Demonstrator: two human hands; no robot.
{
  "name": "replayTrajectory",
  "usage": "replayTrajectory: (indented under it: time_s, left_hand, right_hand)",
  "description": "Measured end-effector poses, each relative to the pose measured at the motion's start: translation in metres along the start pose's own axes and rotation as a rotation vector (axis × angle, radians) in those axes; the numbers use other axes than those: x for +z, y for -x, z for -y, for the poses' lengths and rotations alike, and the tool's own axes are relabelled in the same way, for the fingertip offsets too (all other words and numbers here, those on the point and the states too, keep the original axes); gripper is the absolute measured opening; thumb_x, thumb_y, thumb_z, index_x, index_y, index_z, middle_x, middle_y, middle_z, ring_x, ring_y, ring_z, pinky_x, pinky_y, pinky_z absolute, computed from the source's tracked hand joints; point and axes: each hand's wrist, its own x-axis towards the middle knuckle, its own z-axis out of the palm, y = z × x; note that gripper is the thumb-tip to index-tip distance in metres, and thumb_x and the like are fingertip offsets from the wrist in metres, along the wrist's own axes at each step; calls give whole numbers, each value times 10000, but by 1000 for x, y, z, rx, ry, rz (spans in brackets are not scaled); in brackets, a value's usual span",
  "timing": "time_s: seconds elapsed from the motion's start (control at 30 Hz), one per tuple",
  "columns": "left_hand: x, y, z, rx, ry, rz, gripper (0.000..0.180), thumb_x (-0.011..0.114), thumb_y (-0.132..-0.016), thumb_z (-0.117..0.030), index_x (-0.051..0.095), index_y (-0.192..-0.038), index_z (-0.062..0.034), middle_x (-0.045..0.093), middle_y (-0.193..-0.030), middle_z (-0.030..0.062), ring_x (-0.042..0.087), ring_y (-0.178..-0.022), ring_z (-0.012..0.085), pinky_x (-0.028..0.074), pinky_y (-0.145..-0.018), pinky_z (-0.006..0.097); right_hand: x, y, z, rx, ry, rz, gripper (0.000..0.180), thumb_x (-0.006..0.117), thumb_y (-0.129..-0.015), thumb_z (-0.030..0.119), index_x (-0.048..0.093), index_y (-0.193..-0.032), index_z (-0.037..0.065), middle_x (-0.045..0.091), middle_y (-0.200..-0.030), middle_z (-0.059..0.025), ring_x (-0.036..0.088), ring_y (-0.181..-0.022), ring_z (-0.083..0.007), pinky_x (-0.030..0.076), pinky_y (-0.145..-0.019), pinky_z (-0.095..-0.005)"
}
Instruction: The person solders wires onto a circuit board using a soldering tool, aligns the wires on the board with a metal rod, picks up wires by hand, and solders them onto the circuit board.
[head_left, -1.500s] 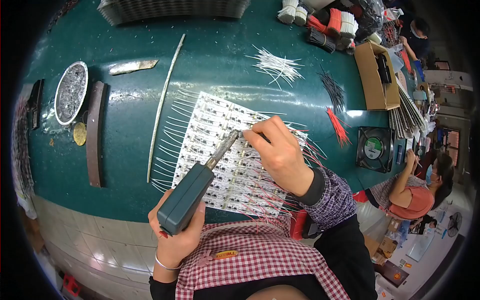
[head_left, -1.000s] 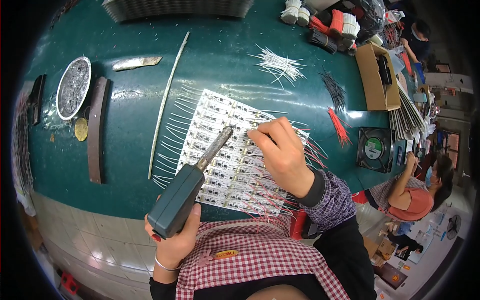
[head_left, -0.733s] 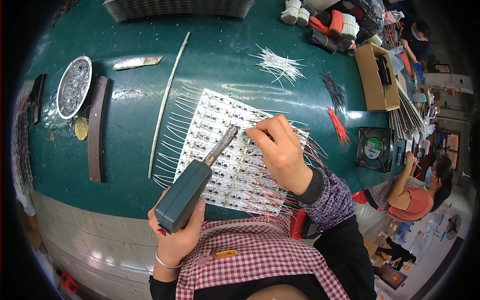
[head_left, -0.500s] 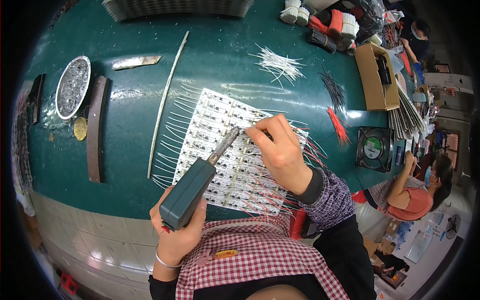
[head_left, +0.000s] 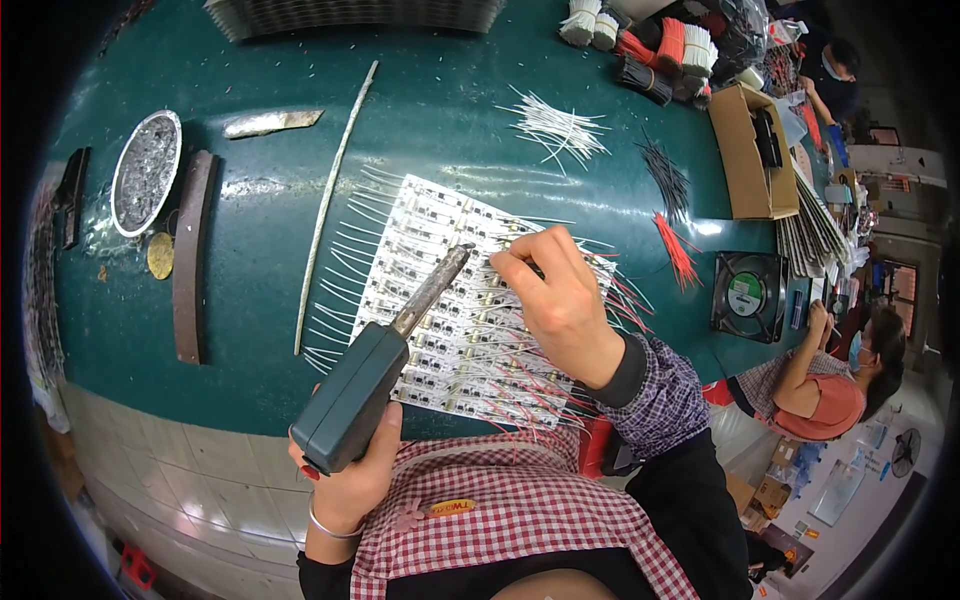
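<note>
A soldering iron (head_left: 352, 398) with a dark green boxy handle is gripped in my left hand (head_left: 362, 478). Its greyish metal shaft (head_left: 432, 290) slants up over a white circuit board panel (head_left: 430, 225), with the tip short of my other fingers. My right hand (head_left: 562, 300) is closed in a pinch above the panel's upper right part; whatever lies between thumb and finger is too small to make out. White wires (head_left: 335, 270) stick out along the panel's left side. Red and white wires (head_left: 530, 370) spread over its right side, partly behind my right hand.
Beyond the panel lie loose white wires (head_left: 556, 128), black wires (head_left: 664, 180) and red wires (head_left: 677, 250). A fan (head_left: 748, 297) and a cardboard box (head_left: 735, 150) stand right. Left are a thin rod (head_left: 336, 200), a brown bar (head_left: 192, 265) and a bowl of metal scraps (head_left: 122, 205).
My left hand has drawn the soldering iron down and to the left, so its tip is farther from my right fingers. My right hand has stayed nearly still.
</note>
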Motion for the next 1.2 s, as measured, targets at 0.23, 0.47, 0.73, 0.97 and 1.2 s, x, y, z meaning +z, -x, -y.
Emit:
replayTrajectory:
  time_s: [0.23,0.47,0.73,0.97,1.2]
  left_hand:
    - [-5,4,1,-26,0,9,204,801,-762,-65,715,-925,21,709,-813,99,662,-627,163,519,-586,283]
    - [-9,3,-1,-7,14,72,211,773,-754,-16,707,-946,40,685,-831,109,650,-651,175,507,-591,279]
    - [-8,2,-3,7,11,119,213,750,-752,13,697,-953,60,674,-850,127,649,-668,179,499,-589,276]
    - [-8,1,-1,1,7,170,188,731,-741,52,690,-925,52,654,-827,118,637,-640,186,481,-561,281]
    - [-9,0,-2,47,-55,208,166,727,-740,51,686,-901,54,647,-811,120,633,-623,191,477,-547,283]
  right_hand:
    - [-2,1,2,-52,-6,-86,320,632,-689,-37,635,-1008,-17,589,-951,-111,566,-868,-275,502,-724,-355]
    - [1,5,5,-49,-79,-72,328,639,-674,-55,644,-1000,-15,602,-922,-98,583,-853,-264,510,-676,-344]
    - [3,7,5,-32,-66,-38,338,643,-680,-53,637,-1016,-8,598,-949,-100,583,-878,-260,519,-697,-344]
    - [1,6,8,-25,-25,3,334,636,-695,-26,633,-1029,-16,586,-957,-103,574,-900,-261,517,-707,-338]
    - [0,4,10,-49,8,12,307,628,-709,-3,633,-1014,-36,567,-940,-105,562,-895,-258,509,-723,-332]
